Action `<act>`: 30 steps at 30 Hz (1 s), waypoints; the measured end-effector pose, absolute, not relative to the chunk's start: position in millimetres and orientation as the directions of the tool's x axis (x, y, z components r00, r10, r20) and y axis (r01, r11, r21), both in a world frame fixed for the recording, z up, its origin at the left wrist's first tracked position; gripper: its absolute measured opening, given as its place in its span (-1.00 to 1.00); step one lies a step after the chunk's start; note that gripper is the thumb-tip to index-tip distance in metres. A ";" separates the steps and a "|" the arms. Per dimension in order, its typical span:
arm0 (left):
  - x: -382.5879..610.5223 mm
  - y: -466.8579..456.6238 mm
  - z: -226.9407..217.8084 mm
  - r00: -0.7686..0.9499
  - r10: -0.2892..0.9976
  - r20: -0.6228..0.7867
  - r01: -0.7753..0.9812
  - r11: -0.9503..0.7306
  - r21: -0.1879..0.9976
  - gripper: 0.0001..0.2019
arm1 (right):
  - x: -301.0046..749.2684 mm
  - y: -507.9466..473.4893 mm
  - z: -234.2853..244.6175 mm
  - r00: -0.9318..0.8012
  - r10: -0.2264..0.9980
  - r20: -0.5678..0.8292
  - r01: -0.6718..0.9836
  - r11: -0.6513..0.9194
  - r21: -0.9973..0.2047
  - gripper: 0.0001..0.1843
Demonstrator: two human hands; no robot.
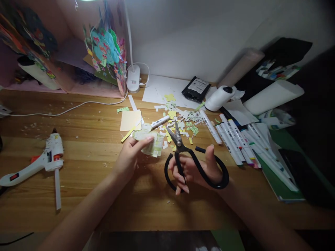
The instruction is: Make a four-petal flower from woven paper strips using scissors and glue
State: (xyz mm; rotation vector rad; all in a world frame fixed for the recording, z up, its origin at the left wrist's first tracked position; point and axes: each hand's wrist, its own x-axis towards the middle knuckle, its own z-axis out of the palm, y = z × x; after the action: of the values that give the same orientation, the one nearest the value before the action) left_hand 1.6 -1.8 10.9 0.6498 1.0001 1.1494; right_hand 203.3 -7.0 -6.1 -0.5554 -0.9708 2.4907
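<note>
My left hand (128, 157) pinches a pale green paper cutout (154, 145) between thumb and fingers, above the wooden desk. In my right hand (193, 169) is a pair of scissors (179, 143) with dark handles. Thumb and fingers sit in the large loops, and the blades are slightly parted, pointing up and away. The blade tips stand to the right of the paper, apart from it. Behind them, paper scraps (193, 118) in green, yellow and white are strewn over the desk. A square of cream paper (130, 120) and a white marker (160, 122) lie just beyond my left hand.
A hot glue gun (51, 157) rests at left. Several markers (230, 139) lie at right, near a white roll (274, 96). A black package (196, 89) is on white paper (159, 89) at the back. A decorated pink box (121, 82) and lamp base (133, 78) stand back left.
</note>
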 end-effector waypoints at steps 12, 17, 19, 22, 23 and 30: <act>-8.0 4.5 11.2 0.563 0.781 -0.270 -0.696 0.624 0.355 -0.65 | 200.1 -24.7 5.4 -0.949 0.270 -0.164 -0.100 -0.749 -0.655 -0.01; -7.7 4.0 8.0 0.582 0.778 -0.237 -0.707 0.628 0.325 -0.71 | 199.6 -32.7 -12.8 -0.947 0.322 0.008 -0.254 -0.730 -0.634 0.04; -8.2 3.7 7.4 0.588 0.775 -0.233 -0.707 0.632 0.318 -0.72 | 200.0 -34.3 -18.0 -0.941 0.332 0.058 -0.296 -0.732 -0.613 0.00; -7.8 3.2 8.1 0.581 0.776 -0.246 -0.711 0.631 0.310 -0.74 | 199.9 -35.2 -19.9 -0.945 0.323 0.055 -0.288 -0.738 -0.611 -0.01; -7.3 3.2 8.8 0.574 0.779 -0.252 -0.715 0.626 0.311 -0.74 | 199.7 -35.1 -18.9 -0.946 0.319 0.050 -0.281 -0.736 -0.616 -0.01; -7.3 11.9 9.0 0.265 0.896 -0.357 -0.762 0.421 0.492 -0.71 | 204.2 -26.9 2.2 -0.968 0.244 -0.064 -0.128 -0.692 -0.710 0.03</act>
State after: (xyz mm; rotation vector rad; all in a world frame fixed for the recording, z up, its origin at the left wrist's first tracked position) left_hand -7.3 11.9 9.0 0.2394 0.6480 1.1346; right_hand 204.2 -26.9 2.2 -0.2265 -1.1193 2.7077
